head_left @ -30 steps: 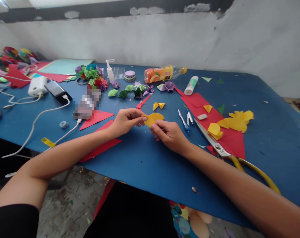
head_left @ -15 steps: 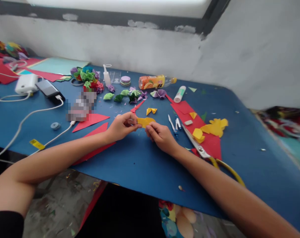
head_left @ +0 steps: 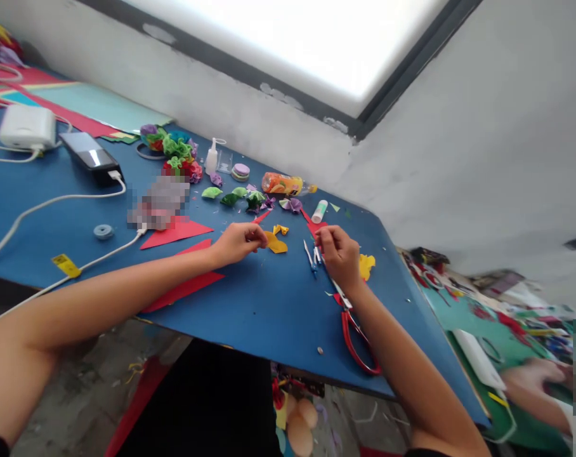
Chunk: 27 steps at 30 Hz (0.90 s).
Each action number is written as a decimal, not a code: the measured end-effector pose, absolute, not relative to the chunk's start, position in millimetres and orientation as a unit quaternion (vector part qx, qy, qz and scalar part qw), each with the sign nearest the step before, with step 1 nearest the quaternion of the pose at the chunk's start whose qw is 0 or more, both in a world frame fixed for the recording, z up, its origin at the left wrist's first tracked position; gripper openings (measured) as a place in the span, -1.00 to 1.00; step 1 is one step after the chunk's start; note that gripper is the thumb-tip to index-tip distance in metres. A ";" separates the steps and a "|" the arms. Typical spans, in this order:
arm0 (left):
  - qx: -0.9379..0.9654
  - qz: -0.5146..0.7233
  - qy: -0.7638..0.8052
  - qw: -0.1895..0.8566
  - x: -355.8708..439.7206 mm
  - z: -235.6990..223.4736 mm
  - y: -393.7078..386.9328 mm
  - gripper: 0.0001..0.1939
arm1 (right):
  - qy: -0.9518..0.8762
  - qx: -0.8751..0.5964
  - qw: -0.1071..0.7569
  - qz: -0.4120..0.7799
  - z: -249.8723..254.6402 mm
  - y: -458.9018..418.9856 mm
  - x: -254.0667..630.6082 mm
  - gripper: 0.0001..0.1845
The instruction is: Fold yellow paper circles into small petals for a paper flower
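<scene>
My left hand pinches the edge of a yellow paper piece just above the blue table. Its free end points right and looks rounded. My right hand is apart from it, raised over the red paper on the right. The fingers of that hand are curled together, and what they hold, if anything, is hidden. Scissors with red handles lie below my right hand, blades partly covered by it. Small pens rest to its left. Folded yellow paper bits lie behind the held piece.
Behind my hands are a glue stick, an orange drink bottle and crumpled green and purple paper. Red paper sheets lie by my left forearm. Cables and a phone occupy the left. Another person's hand shows at far right.
My right hand has let go of the yellow paper and moved right, over the red paper. My left hand keeps hold of the yellow piece. The view has tilted and turned right.
</scene>
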<state>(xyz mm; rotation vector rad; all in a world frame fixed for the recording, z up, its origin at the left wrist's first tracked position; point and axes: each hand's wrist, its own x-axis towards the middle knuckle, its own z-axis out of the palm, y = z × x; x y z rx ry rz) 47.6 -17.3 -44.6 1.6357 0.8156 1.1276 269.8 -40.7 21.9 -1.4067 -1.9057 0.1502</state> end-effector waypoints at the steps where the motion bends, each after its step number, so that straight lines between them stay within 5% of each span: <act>1: 0.682 0.461 0.337 0.457 47.5 -45.9 -16.5 -0.95 | -0.758 -0.573 0.309 0.048 27.7 -41.6 277.6 -0.68; 5: 0.721 0.462 0.366 0.364 47.1 -46.0 -14.6 -0.87 | -0.725 -0.685 0.068 0.012 31.5 -70.9 328.7 -0.69; 7: 0.721 0.462 0.374 0.356 47.4 -43.8 -14.1 -0.88 | -0.664 -0.747 0.031 -0.003 20.0 -102.1 356.3 -0.68; 13: 0.677 0.493 0.339 0.429 50.6 -38.5 -16.7 -0.83 | -0.573 -0.793 0.206 -0.012 -27.9 -189.1 387.3 -0.48; 17: 0.637 0.499 0.297 0.506 49.6 -27.6 -24.5 -0.73 | -0.592 -0.785 0.177 -0.048 -42.7 -198.3 379.8 -0.51; 21: 0.612 0.503 0.296 0.534 44.8 -3.0 -37.5 -0.88 | -0.579 -0.797 0.162 -0.059 -40.7 -193.4 368.8 -0.56; 27: 0.590 0.521 0.286 0.547 38.2 44.4 -67.8 -0.95 | -0.563 -0.777 0.279 -0.034 -27.2 -213.2 353.2 -0.62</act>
